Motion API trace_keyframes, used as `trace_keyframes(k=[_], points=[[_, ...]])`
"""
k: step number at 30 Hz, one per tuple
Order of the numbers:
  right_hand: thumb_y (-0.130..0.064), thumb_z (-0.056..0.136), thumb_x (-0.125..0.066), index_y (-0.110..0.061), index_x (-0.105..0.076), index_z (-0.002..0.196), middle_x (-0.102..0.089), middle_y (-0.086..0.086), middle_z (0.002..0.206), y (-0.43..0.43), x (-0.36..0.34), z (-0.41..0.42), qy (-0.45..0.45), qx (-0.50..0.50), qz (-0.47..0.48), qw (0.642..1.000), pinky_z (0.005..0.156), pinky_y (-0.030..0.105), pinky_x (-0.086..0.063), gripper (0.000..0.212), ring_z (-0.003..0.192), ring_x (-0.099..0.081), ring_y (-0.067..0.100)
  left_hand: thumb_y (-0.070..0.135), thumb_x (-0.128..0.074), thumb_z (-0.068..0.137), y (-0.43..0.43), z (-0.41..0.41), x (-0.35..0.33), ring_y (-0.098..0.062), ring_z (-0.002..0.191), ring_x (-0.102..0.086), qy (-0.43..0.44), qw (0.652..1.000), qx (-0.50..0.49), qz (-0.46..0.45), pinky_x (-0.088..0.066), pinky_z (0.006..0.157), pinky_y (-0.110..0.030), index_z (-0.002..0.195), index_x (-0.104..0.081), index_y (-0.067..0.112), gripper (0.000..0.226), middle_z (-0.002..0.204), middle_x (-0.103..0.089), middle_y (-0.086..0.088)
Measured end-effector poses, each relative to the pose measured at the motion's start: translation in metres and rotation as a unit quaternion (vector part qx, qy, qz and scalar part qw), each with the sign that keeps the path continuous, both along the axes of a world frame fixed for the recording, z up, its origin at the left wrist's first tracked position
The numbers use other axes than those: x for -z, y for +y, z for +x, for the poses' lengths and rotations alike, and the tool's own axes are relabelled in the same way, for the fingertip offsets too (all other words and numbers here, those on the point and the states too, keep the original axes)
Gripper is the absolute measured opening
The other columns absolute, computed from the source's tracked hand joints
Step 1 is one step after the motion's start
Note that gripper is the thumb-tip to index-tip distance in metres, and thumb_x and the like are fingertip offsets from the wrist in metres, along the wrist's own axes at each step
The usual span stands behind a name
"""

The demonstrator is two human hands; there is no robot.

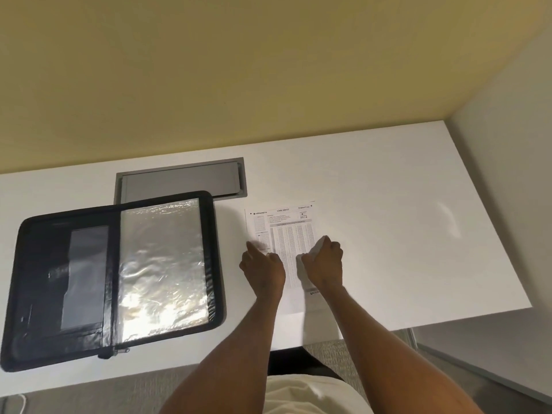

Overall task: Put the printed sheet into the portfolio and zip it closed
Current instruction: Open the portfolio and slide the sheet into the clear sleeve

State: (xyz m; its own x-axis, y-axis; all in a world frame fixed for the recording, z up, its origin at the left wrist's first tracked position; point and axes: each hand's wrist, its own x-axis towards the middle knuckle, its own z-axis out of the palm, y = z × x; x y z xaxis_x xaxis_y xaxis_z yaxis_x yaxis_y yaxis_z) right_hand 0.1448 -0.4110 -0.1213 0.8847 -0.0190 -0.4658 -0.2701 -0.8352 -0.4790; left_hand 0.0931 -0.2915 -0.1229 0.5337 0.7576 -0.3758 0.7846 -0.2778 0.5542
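Observation:
The printed sheet (283, 225), white with rows of small grey print, lies flat on the white desk (403, 204) right of centre. My left hand (263, 270) rests on the sheet's left edge with fingers curled. My right hand (324, 264) grips the sheet's right edge, which curls up at my fingers. The black zip portfolio (113, 276) lies open to the left, with dark pockets on its left half and shiny clear sleeves on its right half. Its zip pull (119, 351) sits at the near edge by the spine.
A grey cable hatch (182, 182) is set into the desk behind the portfolio. A yellow wall rises at the back and a pale partition (507, 174) closes the right side. The desk's near edge runs just in front of my body.

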Motion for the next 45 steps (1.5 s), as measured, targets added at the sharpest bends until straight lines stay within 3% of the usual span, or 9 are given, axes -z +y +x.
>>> trace_keyframes(k=[11, 20, 24, 29, 33, 35, 36, 37, 45], points=[[-0.032, 0.081, -0.068, -0.008, -0.05, 0.108, -0.045, 0.007, 0.107, -0.009, 0.003, 0.003, -0.006, 0.018, 0.025, 1.0, 0.083, 0.041, -0.047, 0.041, 0.108, -0.048, 0.033, 0.042, -0.066, 0.092, 0.026, 0.011, 0.006, -0.033, 0.113, -0.055, 0.101, 0.981, -0.117, -0.12, -0.05, 0.098, -0.049, 0.128, -0.054, 0.009, 0.05, 0.127, -0.053, -0.018], [-0.023, 0.081, -0.072, -0.006, -0.053, 0.104, -0.041, 0.004, 0.103, -0.017, -0.004, 0.007, -0.004, 0.029, 0.068, 0.997, 0.08, 0.032, -0.033, 0.034, 0.096, -0.039, 0.024, 0.002, -0.053, 0.101, 0.041, -0.008, -0.009, -0.019, 0.096, -0.067, -0.133, 0.958, -0.092, -0.237, -0.054, 0.081, -0.026, 0.114, -0.066, 0.022, 0.027, 0.109, -0.07, 0.002], [-0.043, 0.067, -0.071, -0.023, -0.042, 0.069, -0.042, -0.001, 0.075, -0.029, -0.009, 0.023, 0.01, 0.047, 0.132, 0.99, 0.07, 0.031, -0.036, 0.035, 0.076, -0.043, 0.021, 0.004, -0.062, 0.099, 0.069, -0.008, -0.018, -0.027, 0.101, -0.071, -0.142, 0.907, -0.104, -0.383, -0.056, 0.087, -0.043, 0.104, -0.072, 0.025, 0.024, 0.107, -0.077, -0.005], [-0.033, 0.094, -0.072, -0.017, -0.064, 0.128, -0.073, -0.005, 0.122, -0.035, -0.056, 0.044, 0.103, 0.031, 0.396, 0.912, 0.097, 0.031, -0.055, 0.038, 0.118, -0.068, 0.02, 0.014, -0.062, 0.101, 0.103, -0.007, -0.043, -0.028, 0.109, -0.07, -0.165, 0.873, -0.01, -0.458, -0.054, 0.086, -0.037, 0.124, -0.067, 0.018, 0.024, 0.118, -0.076, -0.006], [-0.047, 0.089, -0.076, -0.025, -0.063, 0.136, -0.073, 0.003, 0.125, -0.033, -0.068, 0.056, 0.178, -0.017, 0.432, 0.884, 0.108, 0.076, -0.026, 0.054, 0.126, -0.057, 0.048, 0.014, -0.06, 0.102, 0.119, 0.001, -0.064, -0.033, 0.115, -0.068, -0.173, 0.867, 0.038, -0.466, -0.051, 0.096, -0.045, 0.129, -0.064, 0.017, 0.027, 0.122, -0.074, -0.008], [-0.048, 0.084, -0.079, -0.023, -0.067, 0.13, -0.079, 0.002, 0.105, -0.028, -0.074, 0.057, 0.169, -0.008, 0.424, 0.89, 0.086, 0.06, -0.005, 0.054, 0.095, -0.065, 0.032, 0.014, -0.06, 0.102, 0.125, 0.005, -0.073, -0.036, 0.118, -0.066, -0.174, 0.862, 0.057, -0.473, -0.051, 0.095, -0.046, 0.131, -0.063, 0.017, 0.029, 0.124, -0.073, -0.009], [-0.046, 0.085, -0.08, -0.021, -0.068, 0.13, -0.078, 0.003, 0.109, -0.025, -0.078, 0.058, 0.165, -0.004, 0.431, 0.887, 0.087, 0.042, -0.038, 0.053, 0.1, -0.062, 0.026, 0.014, -0.06, 0.102, 0.128, 0.007, -0.078, -0.037, 0.119, -0.066, -0.174, 0.858, 0.067, -0.478, -0.05, 0.097, -0.048, 0.131, -0.063, 0.017, 0.029, 0.125, -0.073, -0.009], [-0.041, 0.086, -0.08, -0.018, -0.067, 0.131, -0.075, 0.005, 0.119, -0.022, -0.082, 0.058, 0.163, 0.005, 0.447, 0.879, 0.109, 0.062, -0.042, 0.052, 0.109, -0.066, 0.028, 0.014, -0.06, 0.101, 0.13, 0.01, -0.085, -0.037, 0.121, -0.065, -0.173, 0.854, 0.074, -0.485, -0.049, 0.1, -0.05, 0.131, -0.064, 0.017, 0.03, 0.126, -0.072, -0.009], [-0.024, 0.094, -0.072, -0.011, -0.072, 0.119, -0.078, 0.005, 0.113, 0.005, -0.117, 0.045, 0.044, 0.029, 0.459, 0.887, 0.094, 0.045, -0.058, 0.028, 0.105, -0.074, 0.024, 0.027, -0.069, 0.098, 0.129, 0.019, -0.116, -0.018, 0.131, -0.06, -0.196, 0.858, 0.189, -0.435, -0.041, 0.114, -0.042, 0.144, -0.055, 0.019, 0.049, 0.139, -0.066, 0.002]])
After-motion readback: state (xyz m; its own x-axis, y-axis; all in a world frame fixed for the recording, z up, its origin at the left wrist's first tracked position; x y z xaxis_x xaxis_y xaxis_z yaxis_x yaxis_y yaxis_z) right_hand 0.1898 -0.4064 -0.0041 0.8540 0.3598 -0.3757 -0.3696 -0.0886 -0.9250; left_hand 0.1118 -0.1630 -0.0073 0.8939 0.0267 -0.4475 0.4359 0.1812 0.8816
